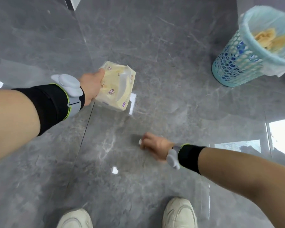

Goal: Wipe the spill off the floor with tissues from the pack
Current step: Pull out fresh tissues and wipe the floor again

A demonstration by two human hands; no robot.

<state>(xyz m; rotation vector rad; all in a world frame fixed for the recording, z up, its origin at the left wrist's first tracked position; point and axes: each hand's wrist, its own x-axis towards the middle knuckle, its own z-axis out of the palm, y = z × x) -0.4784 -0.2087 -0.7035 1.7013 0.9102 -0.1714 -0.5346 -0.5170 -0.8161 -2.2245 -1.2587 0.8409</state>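
Note:
My left hand (90,86) grips a pale yellow tissue pack (116,87) from its left side and holds it above the grey floor, its plastic top torn open. Lower down, my right hand (155,146) is pressed close to the floor, blurred, with its fingers closed on a small white wad of tissue (140,142) that peeks out at the fingertips. The polished grey marble floor (122,129) shines with reflections; I cannot make out the spill itself.
A light blue mesh waste basket (237,63) with a pale liner stands at the upper right and holds crumpled yellowish tissues. My two white shoes (179,213) are at the bottom edge. A dark tile joint (87,125) runs down the floor left of centre.

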